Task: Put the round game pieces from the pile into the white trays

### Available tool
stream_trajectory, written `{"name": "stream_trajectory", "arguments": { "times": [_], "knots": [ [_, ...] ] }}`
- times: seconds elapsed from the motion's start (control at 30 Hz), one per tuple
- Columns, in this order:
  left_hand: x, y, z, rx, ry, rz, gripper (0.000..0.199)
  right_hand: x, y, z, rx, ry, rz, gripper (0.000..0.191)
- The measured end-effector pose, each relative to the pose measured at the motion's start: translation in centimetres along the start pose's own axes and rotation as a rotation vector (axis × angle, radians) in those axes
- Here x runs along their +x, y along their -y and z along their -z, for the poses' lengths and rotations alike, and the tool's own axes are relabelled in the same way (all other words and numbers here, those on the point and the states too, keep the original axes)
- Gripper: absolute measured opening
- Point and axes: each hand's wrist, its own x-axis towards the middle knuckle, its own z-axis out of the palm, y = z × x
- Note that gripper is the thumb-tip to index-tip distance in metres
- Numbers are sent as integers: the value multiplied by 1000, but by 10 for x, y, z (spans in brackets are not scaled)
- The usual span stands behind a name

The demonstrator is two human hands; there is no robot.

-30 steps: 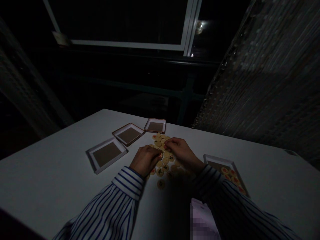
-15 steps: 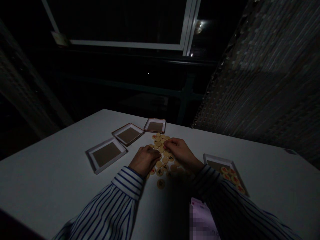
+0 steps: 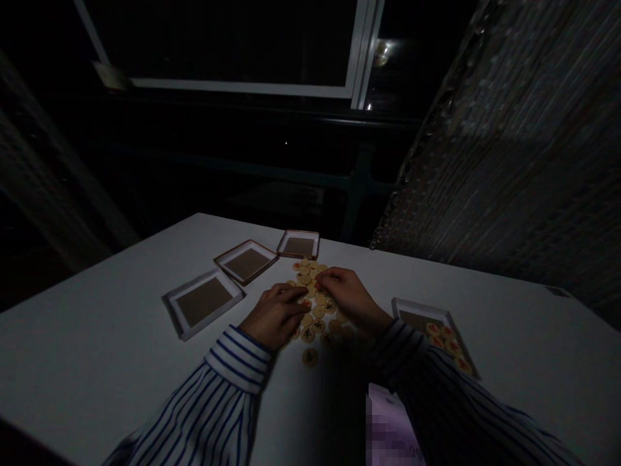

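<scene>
Several round wooden pieces (image 3: 308, 334) lie in a loose pile on the white table, some showing black or red characters, others blank side up. My left hand (image 3: 277, 315) rests over the pile's left side with its fingers apart, and a red-marked piece shows by its fingertips. At the pile's upper right, my right hand (image 3: 350, 296) is pinched closed; a small piece with red seems to be at its fingertips. To the right, an open box (image 3: 421, 305) holds several red-marked pieces (image 3: 452, 347), partly behind my right sleeve.
Three shallow open boxes stand left of and behind the pile: a grey one (image 3: 204, 301), a brown-rimmed one (image 3: 246, 261) and another (image 3: 299, 244). A purple item (image 3: 395, 421) lies near the front. A bead curtain (image 3: 509, 162) hangs at the right.
My left hand has shifted slightly left and its fingers have spread, uncovering a red-marked piece. My right hand stays pinched at nearly the same spot.
</scene>
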Motion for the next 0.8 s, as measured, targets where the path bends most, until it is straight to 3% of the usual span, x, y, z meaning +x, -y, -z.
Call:
{"name": "stream_trajectory", "arguments": {
  "times": [0.37,0.8],
  "knots": [
    [-2,-1,-1,-27,83,9,26,-1,2,-1,-57,-5,-34,20],
    [3,0,-3,-44,60,26,27,0,0,-2,-54,-5,-11,22]
  ]
}}
